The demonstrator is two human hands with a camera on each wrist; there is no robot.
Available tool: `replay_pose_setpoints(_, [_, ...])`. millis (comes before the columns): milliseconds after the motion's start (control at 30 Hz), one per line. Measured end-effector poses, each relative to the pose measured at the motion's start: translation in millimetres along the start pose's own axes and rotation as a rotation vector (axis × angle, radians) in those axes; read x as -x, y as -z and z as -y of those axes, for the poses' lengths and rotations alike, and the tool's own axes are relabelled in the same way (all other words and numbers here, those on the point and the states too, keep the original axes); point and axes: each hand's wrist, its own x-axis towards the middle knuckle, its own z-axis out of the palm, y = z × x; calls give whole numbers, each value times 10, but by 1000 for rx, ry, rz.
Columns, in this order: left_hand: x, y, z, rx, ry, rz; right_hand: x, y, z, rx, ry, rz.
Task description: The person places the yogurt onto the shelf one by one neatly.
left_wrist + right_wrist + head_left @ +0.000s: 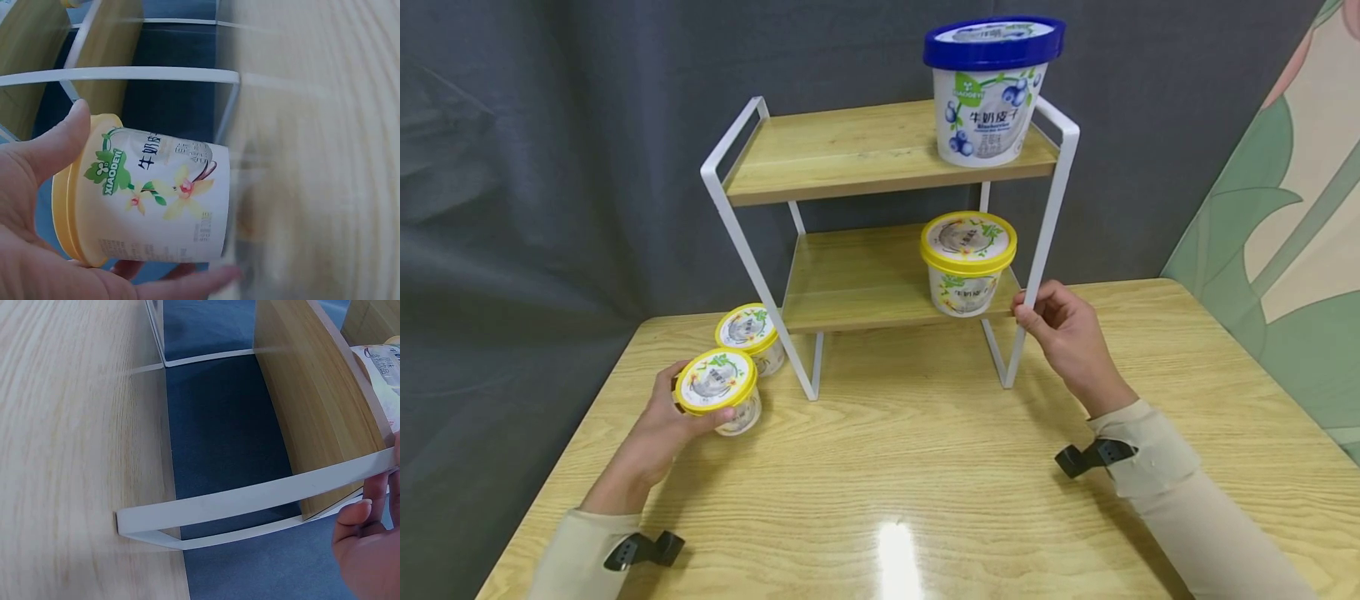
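Note:
My left hand (664,423) grips a white tub with a yellow lid (718,382), thumb on one side and fingers round the other. Yellow flowers and a green leaf logo show on that tub (159,194) in the left wrist view. Just behind it stands a second yellow-lidded tub (751,332), partly hidden. At the two-tier shelf rack (880,279), my right hand (1071,346) holds the right white leg beside the lower board, fingers curled at the frame (262,494). Some of those fingers are hidden behind the leg or cut off by the view's edge.
On the lower board's right end sits another yellow-lidded tub (966,267). Above it, a larger blue-lidded tub (992,96) with blueberries on it stands on the upper board. A dark cloth (550,167) hangs behind the wooden table (850,467).

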Motion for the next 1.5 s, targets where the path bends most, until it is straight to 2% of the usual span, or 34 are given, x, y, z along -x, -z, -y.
replay_pose_setpoints(333, [181, 36, -227, 41, -36, -49, -6, -8, -16, -4, 7, 1])
replay_pose_setpoints(600, [243, 8, -301, 214, -122, -34, -1, 3, -18, 11, 1, -4])
replay_pose_setpoints(767, [297, -15, -343, 271, -154, -16, 0, 7, -28, 11, 4, -4])
replay_pose_setpoints(933, [387, -39, -398, 281, -209, 67, -3, 5, -28, 10, 8, -3])
replay_pose_setpoints(1100, [492, -92, -523, 278, -281, 145, -3, 16, -21, 18, 13, -6])
replay_pose_setpoints(1300, [586, -189, -702, 277, -368, 150, -18, 11, -30, -17, 23, 1])
replay_pose_setpoints(1500, [586, -272, -849, 250, -378, 140, -11, 3, -42, -45, 24, -4])
